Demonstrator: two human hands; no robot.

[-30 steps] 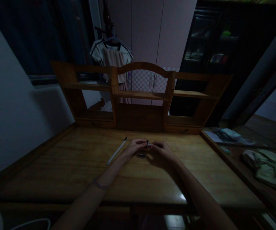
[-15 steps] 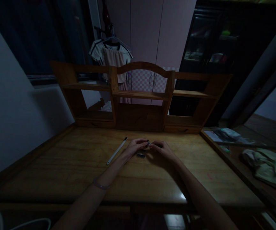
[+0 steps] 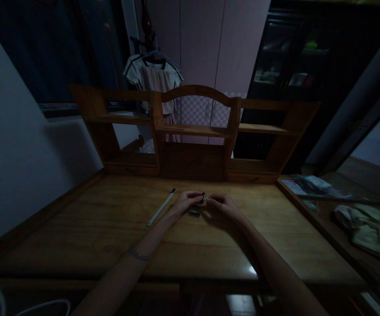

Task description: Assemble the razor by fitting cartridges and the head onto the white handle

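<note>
Over the middle of the wooden desk [image 3: 117,219], my left hand [image 3: 186,201] is closed, thumb and fingers pinching a small dark and silvery object [image 3: 204,197] whose kind I cannot make out. My right hand [image 3: 224,204] meets it from the other side, fingertips pinched at its right end; what exactly they grip is too small to tell. Just below my left fingers, a small dark flat piece [image 3: 194,214] lies on the desk. A long white strip with a dark tip [image 3: 161,207] rests to the left of my left hand.
A wooden shelf unit [image 3: 193,130] with small drawers stands along the desk's back edge. To the right, a lower surface holds papers and plastic bags [image 3: 315,184] and a pale cloth bag [image 3: 370,228]. A white cable [image 3: 45,303] shows at the lower left.
Almost nothing differs. Both hands keep their places around the small object, with only a slight shift of the fingers.
</note>
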